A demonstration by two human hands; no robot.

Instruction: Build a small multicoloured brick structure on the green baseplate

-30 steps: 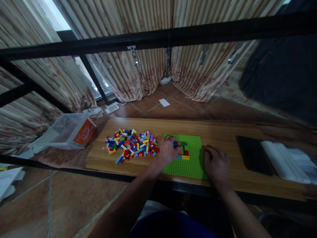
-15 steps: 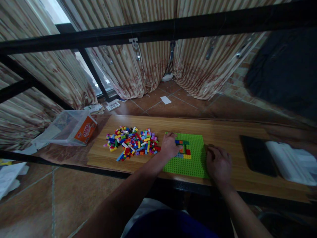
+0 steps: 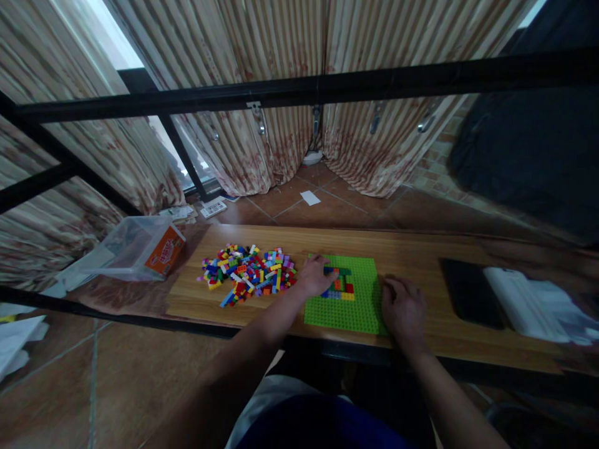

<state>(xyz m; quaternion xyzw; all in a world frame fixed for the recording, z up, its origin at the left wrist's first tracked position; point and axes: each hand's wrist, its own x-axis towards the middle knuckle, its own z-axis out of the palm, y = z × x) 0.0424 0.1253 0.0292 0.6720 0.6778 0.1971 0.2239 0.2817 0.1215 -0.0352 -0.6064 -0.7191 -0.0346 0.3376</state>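
Note:
A green studded baseplate (image 3: 360, 305) lies on the wooden table (image 3: 421, 255). A small cluster of coloured bricks (image 3: 340, 284) stands on its upper left part. My left hand (image 3: 314, 277) rests on the plate's left edge, fingertips at that cluster; whether it pinches a brick is hidden. My right hand (image 3: 402, 308) lies curled on the plate's right edge, pressing down on it. A loose pile of small coloured bricks (image 3: 248, 272) is spread on the table just left of my left hand.
A clear plastic tub with an orange label (image 3: 140, 249) lies tipped at the table's left end. A black tablet-like slab (image 3: 470, 293) and a white bag (image 3: 533, 302) sit at the right. A black metal bar (image 3: 327, 87) crosses overhead; curtains hang behind.
My left hand has drawn slightly left, uncovering more of the brick cluster. My right hand stays on the plate's right edge. The camera has shifted a little.

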